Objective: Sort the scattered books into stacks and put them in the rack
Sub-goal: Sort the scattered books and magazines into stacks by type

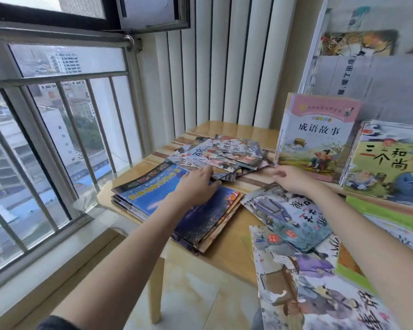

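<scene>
Nearest the camera, a large picture book [315, 291] with painted figures hangs over the bench [227, 256] edge at lower right, overlapped by a second one [289, 215] lying askew just beyond it. To their left sits a neat blue stack [177, 206] of books, squared up near the bench's window side. Behind that stack lies a loose scattered pile [227, 154] of thinner books, fanned and overlapping. The left hand [196, 184] reaches over the blue stack, fingers straight and spread, fingertips touching the near edge of the scattered pile; its grip is apart. The right hand [289, 177] hovers above the bench between the pile and a pink-topped book [316, 136]; its fingers are loosely curled and hold nothing. That pink-topped book stands upright at the front of a row, beside a yellow-green book [389, 163] leaning at far right. More books [358, 41] stand higher up behind them. A barred window [57, 115] runs along the left.
</scene>
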